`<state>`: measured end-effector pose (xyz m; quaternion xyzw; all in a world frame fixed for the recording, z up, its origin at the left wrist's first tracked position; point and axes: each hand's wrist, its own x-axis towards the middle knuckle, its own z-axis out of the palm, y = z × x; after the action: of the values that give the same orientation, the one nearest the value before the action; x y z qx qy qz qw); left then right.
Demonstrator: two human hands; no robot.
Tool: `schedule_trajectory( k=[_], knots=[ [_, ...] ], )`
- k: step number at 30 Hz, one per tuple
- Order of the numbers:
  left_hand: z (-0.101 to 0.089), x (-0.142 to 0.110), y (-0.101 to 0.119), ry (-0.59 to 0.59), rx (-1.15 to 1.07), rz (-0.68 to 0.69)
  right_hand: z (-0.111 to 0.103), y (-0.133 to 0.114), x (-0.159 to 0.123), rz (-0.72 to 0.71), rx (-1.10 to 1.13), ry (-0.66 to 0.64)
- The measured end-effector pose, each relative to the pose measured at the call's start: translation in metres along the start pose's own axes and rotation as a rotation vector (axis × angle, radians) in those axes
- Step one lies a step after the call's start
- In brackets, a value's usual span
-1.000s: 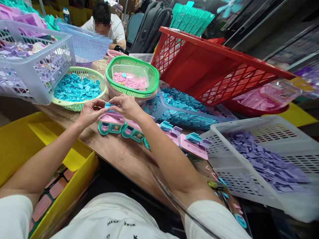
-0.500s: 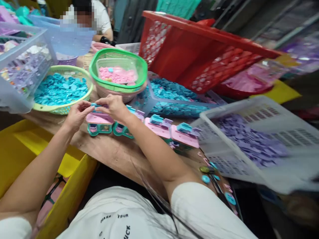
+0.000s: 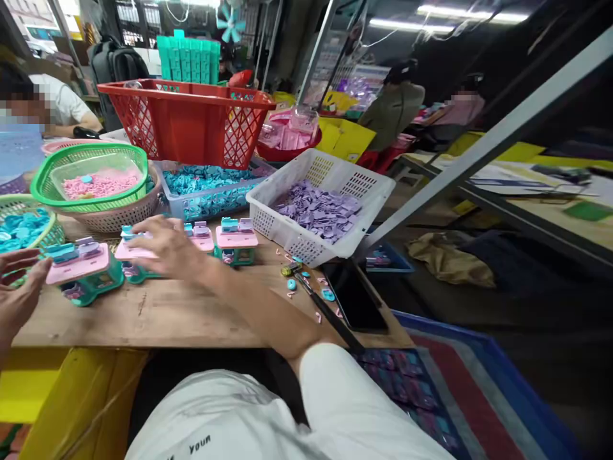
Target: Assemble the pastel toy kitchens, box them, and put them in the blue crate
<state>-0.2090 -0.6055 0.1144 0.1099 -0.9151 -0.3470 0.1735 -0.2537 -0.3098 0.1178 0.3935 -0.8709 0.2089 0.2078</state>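
Note:
A row of pink-and-teal toy houses stands on the wooden table (image 3: 191,313). My left hand (image 3: 16,291) is at the left edge, fingers apart, just beside the leftmost toy (image 3: 81,271). Fingers spread, my right hand (image 3: 165,246) lies over the second toy (image 3: 131,262); motion blur hides whether it grips anything. Two more toys (image 3: 236,239) stand to its right. A white basket (image 3: 318,204) holds purple parts.
Behind the toys sit a green basket (image 3: 90,176) with pink bits, a tray of teal parts (image 3: 205,188), a red crate (image 3: 186,118). A black phone (image 3: 354,297) and small loose parts lie by the table's right edge. Other people sit at the back.
The view has swung right. My hands have come apart from the small teal piece they pinched over the leftmost toy; the right hand has moved to the second toy.

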Motion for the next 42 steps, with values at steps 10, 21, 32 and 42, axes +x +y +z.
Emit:
schedule_trajectory(
  k=[10, 21, 32, 42],
  knots=[
    [0.019, 0.009, 0.11, 0.014, -0.094, 0.516, -0.081, 0.112, -0.056, 0.257, 0.205, 0.181],
    [-0.041, 0.032, -0.043, 0.128, 0.518, -0.197, -0.014, 0.051, -0.051, -0.344, 0.27, -0.267],
    [-0.028, 0.144, -0.083, -0.194, 0.534, -0.341, 0.062, -0.04, 0.229, -0.467, 0.061, -0.537],
    [0.006, 0.164, -0.128, -0.097, 0.125, -0.595, 0.213, -0.08, 0.306, -0.402, -0.318, -0.871]
  ],
)
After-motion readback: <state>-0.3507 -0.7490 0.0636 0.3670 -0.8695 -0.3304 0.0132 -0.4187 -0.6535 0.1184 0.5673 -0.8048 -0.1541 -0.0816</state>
